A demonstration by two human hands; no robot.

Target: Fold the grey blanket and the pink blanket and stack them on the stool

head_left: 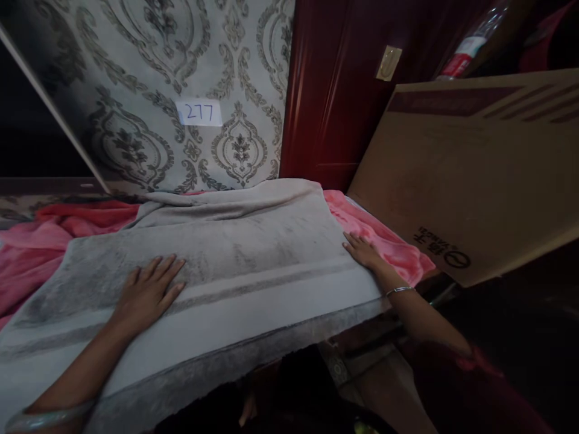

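Observation:
A grey plush towel [253,241] with paler bands along its near side lies spread across a surface, its far part rumpled and its near edge hanging over the front. On its left half my left hand [151,289] rests flat, palm down, fingers stretched out. My right hand [360,250] lies palm down at the towel's right edge, fingers spread, beside the pink cloth [377,232]. Neither hand grips anything. Under the grey towel, the pink cloth shows on both the left and right sides.
Behind stands a patterned wall [239,54] with a paper label [199,113] reading 277. A dark screen [36,120] is at the left. To the right are a dark red door [325,90], a large cardboard box [474,169] and a plastic bottle [470,48].

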